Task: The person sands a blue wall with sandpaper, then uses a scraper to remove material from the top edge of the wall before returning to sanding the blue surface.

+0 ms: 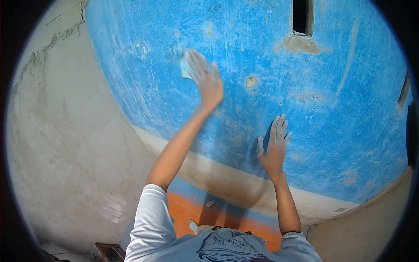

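Observation:
A blue painted wall, scuffed and patchy with pale dust, fills the view ahead. High on it, my left hand presses a pale flat sheet to the surface; fingers lie over the sheet, and the hand is blurred by motion. Whether the sheet is paper or cloth I cannot tell. Lower and to the right, my right hand rests against the wall with its fingers spread and nothing in it. Greyish dust coats its fingers. A small round patched spot shows between the hands, higher than the right one.
A narrow slot opening pierces the wall at top right, with grey filler beneath. Grey plaster wall borders the left. Below lie orange floor tiles with a small scrap. A wooden box stands at bottom left.

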Available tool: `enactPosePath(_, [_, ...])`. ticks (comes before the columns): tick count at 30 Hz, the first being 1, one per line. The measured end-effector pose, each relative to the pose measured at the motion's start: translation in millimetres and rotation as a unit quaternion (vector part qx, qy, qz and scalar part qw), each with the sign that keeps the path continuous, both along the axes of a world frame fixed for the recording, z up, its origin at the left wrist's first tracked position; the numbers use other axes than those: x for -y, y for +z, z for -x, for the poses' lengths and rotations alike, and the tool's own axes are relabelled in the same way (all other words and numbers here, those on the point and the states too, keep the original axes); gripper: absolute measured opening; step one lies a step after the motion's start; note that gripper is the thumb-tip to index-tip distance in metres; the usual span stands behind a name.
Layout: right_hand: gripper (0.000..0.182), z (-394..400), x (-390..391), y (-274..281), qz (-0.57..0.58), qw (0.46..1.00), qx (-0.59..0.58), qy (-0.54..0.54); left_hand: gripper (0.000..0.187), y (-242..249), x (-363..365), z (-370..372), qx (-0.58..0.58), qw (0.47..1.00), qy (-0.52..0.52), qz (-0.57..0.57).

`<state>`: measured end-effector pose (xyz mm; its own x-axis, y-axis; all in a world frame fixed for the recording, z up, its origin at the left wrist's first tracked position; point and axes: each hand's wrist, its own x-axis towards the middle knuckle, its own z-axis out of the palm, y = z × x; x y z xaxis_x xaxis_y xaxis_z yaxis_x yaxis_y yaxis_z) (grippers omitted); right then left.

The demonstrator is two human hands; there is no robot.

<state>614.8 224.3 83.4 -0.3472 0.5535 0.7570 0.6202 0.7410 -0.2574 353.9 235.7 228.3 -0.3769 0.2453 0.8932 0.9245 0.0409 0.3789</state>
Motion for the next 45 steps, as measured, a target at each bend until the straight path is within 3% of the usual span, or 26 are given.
enactPosePath(3, [0.081, -3, 0, 1, 0.005, 1.000, 0.004, 0.008, 0.072, 8, 4, 18, 0.025, 0.999, -0.019, -0.019])
enactPosePath(7, [0.082, -5, 0, 3, -0.004, 1.000, 0.006, 0.010, 0.077, 87, -1, 116, 0.098, 0.985, -0.010, -0.144])
enactPosePath(12, [0.084, 16, 10, 2, -0.020, 0.999, -0.028, -0.017, 0.070, 38, -26, 57, 0.074, 0.982, 0.007, -0.175])
enactPosePath(15, [0.086, 28, 17, 6, -0.024, 0.999, -0.036, -0.033, 0.069, -5, -1, 20, -0.055, 0.996, -0.041, -0.056])
enactPosePath(16, [0.087, 29, 17, 7, -0.020, 0.999, -0.029, -0.033, 0.071, 11, -1, 49, -0.029, 0.986, -0.104, -0.127])
enactPosePath(18, [0.088, 25, 19, 6, -0.003, 0.999, -0.013, -0.036, 0.071, 59, -3, 105, 0.183, 0.964, -0.061, -0.184])
enactPosePath(21, [0.088, 31, 20, 6, -0.007, 0.998, -0.016, -0.054, 0.072, 74, -6, 149, 0.226, 0.963, -0.037, -0.144])
enactPosePath(24, [0.087, 52, 28, 6, -0.007, 0.997, -0.066, -0.048, 0.074, 29, -7, 76, 0.002, 0.992, -0.029, -0.121])
enactPosePath(27, [0.086, 59, 36, 2, 0.028, 0.999, -0.024, -0.032, 0.073, 19, 5, 100, -0.114, 0.981, -0.115, -0.109])
enactPosePath(30, [0.089, 55, 30, -9, 0.028, 0.996, 0.024, -0.084, 0.070, 64, -11, 185, 0.050, 0.972, 0.066, -0.220])
enactPosePath(33, [0.090, 81, 35, -15, 0.020, 0.996, -0.027, -0.084, 0.067, 49, -24, 182, 0.103, 0.977, -0.050, -0.178])
enactPosePath(35, [0.089, 108, 43, -12, 0.031, 0.993, -0.096, -0.058, 0.066, 10, -7, 112, -0.110, 0.968, -0.049, -0.220])
enactPosePath(38, [0.089, 126, 49, -14, 0.047, 0.994, -0.078, -0.054, 0.060, -8, 41, 115, -0.230, 0.967, -0.107, 0.020])
enactPosePath(40, [0.090, 122, 44, -16, 0.059, 0.994, -0.048, -0.073, 0.060, 30, 42, 177, 0.003, 0.983, -0.183, -0.008])
enactPosePath(42, [0.091, 121, 44, -20, 0.068, 0.994, -0.036, -0.083, 0.050, 51, 14, 221, 0.065, 0.982, -0.141, -0.108])
enactPosePath(45, [0.090, 151, 45, -21, 0.041, 0.990, -0.120, -0.064, 0.031, 44, -17, 205, -0.148, 0.949, 0.012, -0.278])
